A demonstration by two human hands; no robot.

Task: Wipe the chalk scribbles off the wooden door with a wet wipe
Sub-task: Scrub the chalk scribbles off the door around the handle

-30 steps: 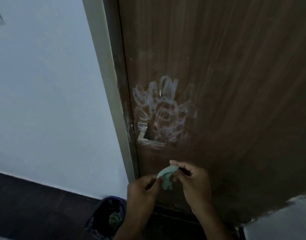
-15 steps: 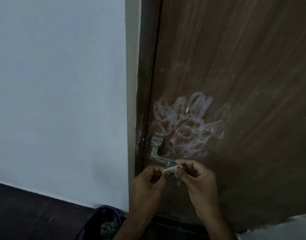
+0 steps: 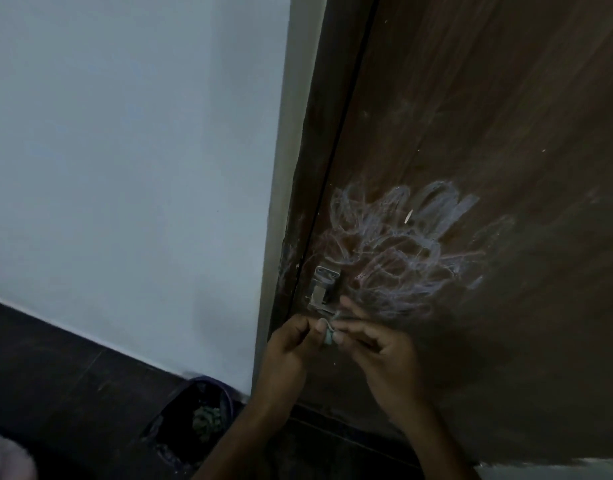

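Observation:
A dark brown wooden door (image 3: pixel 488 98) fills the right half of the view. White chalk scribbles (image 3: pixel 398 251) cover a patch near its left edge, just above my hands. A small pale green wet wipe (image 3: pixel 328 336) is pinched between both hands in front of the door. My left hand (image 3: pixel 291 344) grips it from the left and my right hand (image 3: pixel 374 344) from the right, fingertips meeting on it. Most of the wipe is hidden by the fingers.
A metal latch (image 3: pixel 324 289) sits on the door's left edge beside the scribbles. The door frame (image 3: pixel 291 168) and a pale wall (image 3: pixel 125 150) lie to the left. A dark bin (image 3: pixel 194 424) with crumpled waste stands on the floor below.
The view has shifted closer and to the left, so door and scribbles sit further right. Both hands have bunched the wipe smaller between the fingertips, just under the latch.

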